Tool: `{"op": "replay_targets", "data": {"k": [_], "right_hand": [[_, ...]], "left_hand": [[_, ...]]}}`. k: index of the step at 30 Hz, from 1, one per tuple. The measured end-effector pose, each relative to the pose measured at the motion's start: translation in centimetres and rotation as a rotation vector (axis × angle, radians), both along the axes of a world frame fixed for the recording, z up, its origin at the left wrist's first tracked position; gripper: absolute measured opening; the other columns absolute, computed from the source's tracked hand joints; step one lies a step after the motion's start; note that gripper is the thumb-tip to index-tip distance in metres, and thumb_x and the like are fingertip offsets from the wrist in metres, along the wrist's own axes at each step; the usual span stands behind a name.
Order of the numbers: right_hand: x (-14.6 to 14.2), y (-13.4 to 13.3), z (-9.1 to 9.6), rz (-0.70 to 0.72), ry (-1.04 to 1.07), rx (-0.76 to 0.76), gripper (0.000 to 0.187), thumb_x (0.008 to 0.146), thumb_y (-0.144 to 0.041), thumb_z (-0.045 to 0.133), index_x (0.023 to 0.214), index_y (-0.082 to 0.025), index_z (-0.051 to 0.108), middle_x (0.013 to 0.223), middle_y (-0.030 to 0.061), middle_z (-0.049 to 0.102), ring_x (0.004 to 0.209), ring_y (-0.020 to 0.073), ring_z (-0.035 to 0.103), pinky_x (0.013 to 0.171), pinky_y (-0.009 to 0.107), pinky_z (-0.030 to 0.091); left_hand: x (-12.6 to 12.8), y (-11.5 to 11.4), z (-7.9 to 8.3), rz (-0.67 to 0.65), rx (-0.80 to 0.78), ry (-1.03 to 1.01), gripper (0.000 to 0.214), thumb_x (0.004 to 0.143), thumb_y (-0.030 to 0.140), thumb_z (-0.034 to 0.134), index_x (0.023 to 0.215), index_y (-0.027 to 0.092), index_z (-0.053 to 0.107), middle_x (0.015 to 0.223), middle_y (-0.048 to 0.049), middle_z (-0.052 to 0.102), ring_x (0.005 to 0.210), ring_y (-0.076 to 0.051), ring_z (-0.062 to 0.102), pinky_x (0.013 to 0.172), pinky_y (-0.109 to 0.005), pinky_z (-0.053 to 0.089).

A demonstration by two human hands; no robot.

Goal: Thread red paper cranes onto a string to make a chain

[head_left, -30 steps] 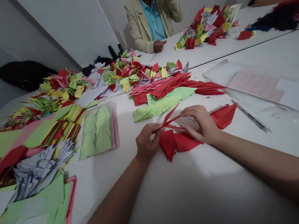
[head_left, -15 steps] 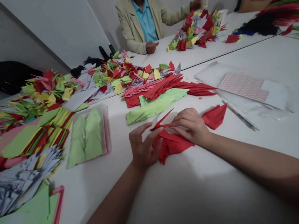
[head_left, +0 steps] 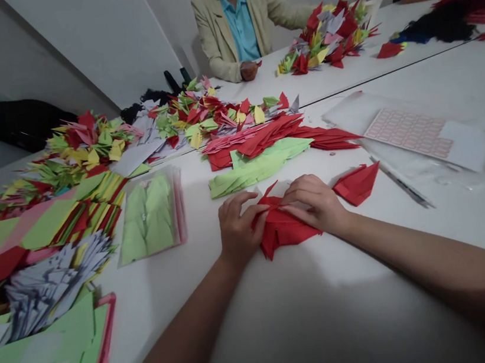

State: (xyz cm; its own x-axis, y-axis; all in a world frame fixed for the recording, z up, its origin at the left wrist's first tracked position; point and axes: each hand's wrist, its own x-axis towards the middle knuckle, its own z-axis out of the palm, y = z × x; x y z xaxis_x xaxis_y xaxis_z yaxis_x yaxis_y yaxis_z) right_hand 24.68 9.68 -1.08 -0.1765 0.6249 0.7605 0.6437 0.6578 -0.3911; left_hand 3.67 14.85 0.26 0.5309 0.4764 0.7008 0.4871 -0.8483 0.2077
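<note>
On the white table (head_left: 322,314) in front of me lies a folded red paper piece (head_left: 282,230). My left hand (head_left: 237,227) rests on its left edge with the fingers curled over the paper. From the right, my right hand (head_left: 314,202) presses down on its top, fingers bent and pinching the fold. A second folded red piece (head_left: 356,183) lies just right of my right hand, untouched.
Stacks of red (head_left: 281,137) and green (head_left: 258,167) folded paper lie beyond my hands. A clear bag of green pieces (head_left: 151,217) and piles of coloured paper (head_left: 51,218) fill the left. A sticker sheet (head_left: 410,132) lies right. A person in a beige jacket (head_left: 222,29) sits opposite.
The red piece has gone from partly lifted with a thin point sticking up to pressed flat on the table. My left hand opened briefly, then closed onto the paper again.
</note>
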Motion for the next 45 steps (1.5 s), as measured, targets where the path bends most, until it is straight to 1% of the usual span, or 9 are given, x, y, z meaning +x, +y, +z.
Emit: {"op": "replay_targets", "data": {"k": [6,12,17,20,24,30,34,40,45], "right_hand": [[-0.1,0.1,-0.2,0.056,-0.027,-0.03,0.008,0.089,-0.02,0.061,0.096,-0.022,0.065,0.092,0.0045,0.071,0.086,0.0187,0.061,0.077,0.036,0.048],[0.0,0.0,0.0,0.125,-0.04,-0.085,0.004,0.09,-0.023,0.06,0.088,-0.021,0.063,0.085,0.0058,0.068,0.084,0.0197,0.06,0.076,0.036,0.049],[0.1,0.0,0.0,0.127,-0.034,-0.065,0.004,0.089,-0.022,0.061,0.085,-0.021,0.062,0.082,0.0054,0.067,0.081,0.0191,0.06,0.074,0.035,0.05],[0.1,0.0,-0.1,0.117,0.002,-0.044,0.005,0.087,-0.021,0.065,0.089,-0.02,0.06,0.083,0.0055,0.066,0.081,0.0187,0.059,0.074,0.034,0.05],[0.2,0.1,-0.3,0.095,-0.023,-0.077,0.018,0.086,-0.024,0.067,0.101,-0.02,0.06,0.095,0.0073,0.067,0.09,0.0201,0.06,0.079,0.036,0.049],[0.3,0.1,-0.2,0.103,-0.088,-0.068,0.004,0.089,-0.019,0.06,0.093,-0.02,0.062,0.091,0.0068,0.066,0.086,0.0192,0.059,0.078,0.036,0.048],[0.1,0.0,-0.2,0.104,-0.112,-0.058,0.004,0.09,-0.021,0.059,0.089,-0.019,0.062,0.088,0.007,0.066,0.083,0.0195,0.058,0.074,0.035,0.046],[0.0,0.0,-0.3,0.102,-0.135,-0.054,0.005,0.09,-0.021,0.058,0.088,-0.019,0.062,0.088,0.0072,0.065,0.083,0.0194,0.057,0.074,0.034,0.045],[0.1,0.0,-0.4,0.093,-0.142,-0.047,0.005,0.09,-0.021,0.058,0.089,-0.019,0.062,0.088,0.007,0.064,0.083,0.0194,0.056,0.073,0.034,0.044]], "left_hand": [[0.1,0.1,0.0,-0.003,0.023,-0.011,0.007,0.084,0.021,0.067,0.086,0.026,0.071,0.104,-0.0034,0.069,0.106,-0.024,0.06,0.092,-0.042,0.043],[-0.2,0.4,-0.4,0.021,0.017,0.008,0.007,0.084,0.021,0.067,0.085,0.026,0.072,0.105,-0.0026,0.069,0.107,-0.024,0.06,0.092,-0.041,0.041],[-0.2,0.5,-0.3,0.022,0.026,0.007,0.008,0.085,0.022,0.067,0.084,0.027,0.072,0.104,-0.0018,0.07,0.107,-0.022,0.06,0.092,-0.04,0.041],[-0.2,0.5,-0.1,0.019,0.021,-0.002,0.007,0.085,0.022,0.067,0.083,0.027,0.072,0.103,-0.0013,0.07,0.105,-0.021,0.06,0.092,-0.039,0.041],[-0.3,0.5,-0.1,0.001,0.017,0.006,0.007,0.084,0.022,0.067,0.085,0.028,0.072,0.103,-0.0014,0.07,0.104,-0.021,0.06,0.092,-0.038,0.041],[-0.1,0.2,0.0,-0.052,0.008,0.035,0.008,0.083,0.022,0.067,0.089,0.025,0.071,0.105,-0.003,0.069,0.104,-0.022,0.06,0.092,-0.039,0.042],[0.2,-0.3,0.2,-0.13,0.094,0.035,0.013,0.08,0.026,0.071,0.093,0.025,0.068,0.102,-0.0018,0.07,0.102,-0.021,0.061,0.091,-0.038,0.044],[0.4,-1.1,0.5,-0.098,0.267,0.071,0.008,0.081,0.022,0.069,0.087,0.027,0.067,0.105,0.0003,0.071,0.104,-0.019,0.062,0.097,-0.038,0.042],[0.5,-1.4,0.7,-0.105,0.317,0.089,0.011,0.08,0.019,0.069,0.088,0.024,0.065,0.11,-0.0004,0.071,0.105,-0.018,0.062,0.099,-0.037,0.042]]}}
